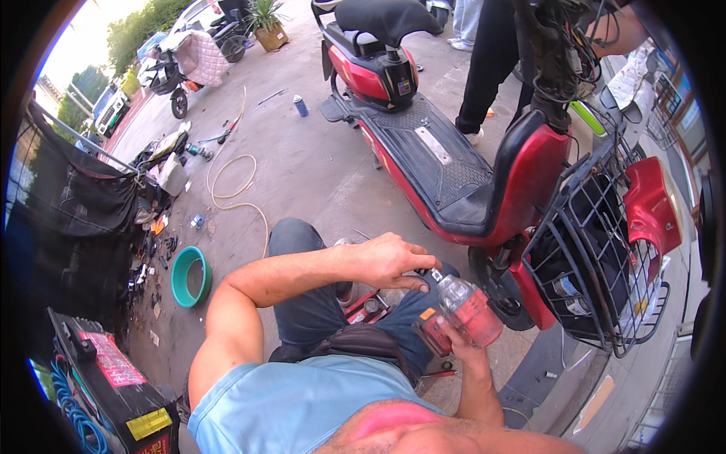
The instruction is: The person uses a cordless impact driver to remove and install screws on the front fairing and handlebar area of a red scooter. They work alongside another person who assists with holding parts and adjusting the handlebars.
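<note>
My right hand (458,338) is wrapped round a clear plastic bottle (470,309) with reddish colouring, held tilted at my right knee. A red-and-black object (432,334) with an orange patch sits against that hand; whether I grip it too is unclear. My left hand (403,262) reaches across to the bottle's top, fingers closed on a small metal piece (435,275) there. Below my hands lie red metal tools (369,306), partly hidden. Just beyond them stands a red electric scooter (423,144), its front wheel (508,303) near the bottle.
A wire basket (578,257) is on my right. Left are a teal basin (191,276), scattered parts, a black box (106,378) and dark sheeting (72,197). Ahead lie a coiled hose (234,193) and spray can (300,106). A person (488,68) stands behind the scooter.
</note>
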`<state>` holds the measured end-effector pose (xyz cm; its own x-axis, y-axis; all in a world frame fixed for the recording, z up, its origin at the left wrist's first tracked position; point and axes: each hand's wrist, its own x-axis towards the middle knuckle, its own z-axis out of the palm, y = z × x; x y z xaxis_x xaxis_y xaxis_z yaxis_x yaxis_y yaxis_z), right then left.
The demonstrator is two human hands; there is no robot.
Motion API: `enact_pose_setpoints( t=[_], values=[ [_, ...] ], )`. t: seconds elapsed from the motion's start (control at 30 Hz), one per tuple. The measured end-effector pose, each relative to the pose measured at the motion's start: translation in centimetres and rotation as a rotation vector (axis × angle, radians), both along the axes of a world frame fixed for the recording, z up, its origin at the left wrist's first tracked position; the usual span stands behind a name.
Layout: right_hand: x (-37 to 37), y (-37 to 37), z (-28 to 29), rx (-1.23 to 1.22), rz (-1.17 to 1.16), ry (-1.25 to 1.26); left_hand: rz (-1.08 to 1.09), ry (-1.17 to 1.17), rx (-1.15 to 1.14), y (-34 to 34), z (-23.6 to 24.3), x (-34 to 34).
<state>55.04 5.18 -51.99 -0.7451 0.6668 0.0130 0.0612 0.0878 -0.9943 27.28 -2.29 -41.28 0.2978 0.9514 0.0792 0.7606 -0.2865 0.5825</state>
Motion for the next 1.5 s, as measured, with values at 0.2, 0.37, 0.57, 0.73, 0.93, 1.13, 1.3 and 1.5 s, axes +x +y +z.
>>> enact_pose_setpoints(
  t=[0.2, 0.37, 0.57, 0.73, 0.93, 1.13, 1.3, 1.5],
  values=[
    [-2.0, -0.4, 0.9, -0.533, 0.118, 0.005, 0.07, 0.0, -0.006, -1.7, 2.4, -0.6],
    [-1.3, -0.8, 1.0, -0.445, 0.109, -0.047, -0.028, 0.063, -0.019, -1.7, 3.9, -0.7],
    [-1.6, 0.2, 4.4, 0.578, 0.359, 0.045, -0.314, -0.207, -0.623, -0.2, 3.3, -1.1],
    [-2.7, -1.0, 4.8, 0.582, 0.435, 0.105, -0.349, -0.462, -1.323, -0.8, -1.0, -1.3],
    [-2.2, -1.0, 3.4, 0.469, 0.295, -0.075, -0.266, 0.328, -0.229, -0.7, 5.2, 1.1],
    [-3.4, -3.2, 0.0, -0.174, 0.158, -0.051, -0.122, 0.434, -0.015, -0.8, 5.9, 0.8],
    [-3.7, -2.4, -0.9, -0.174, 0.061, -0.046, 0.132, 0.032, 0.305, -1.0, 8.4, -5.9],
    [-1.8, -1.4, -2.9, -0.32, 0.012, -0.031, 1.139, -0.26, 0.816, -2.1, 12.6, -19.4]
  ],
)
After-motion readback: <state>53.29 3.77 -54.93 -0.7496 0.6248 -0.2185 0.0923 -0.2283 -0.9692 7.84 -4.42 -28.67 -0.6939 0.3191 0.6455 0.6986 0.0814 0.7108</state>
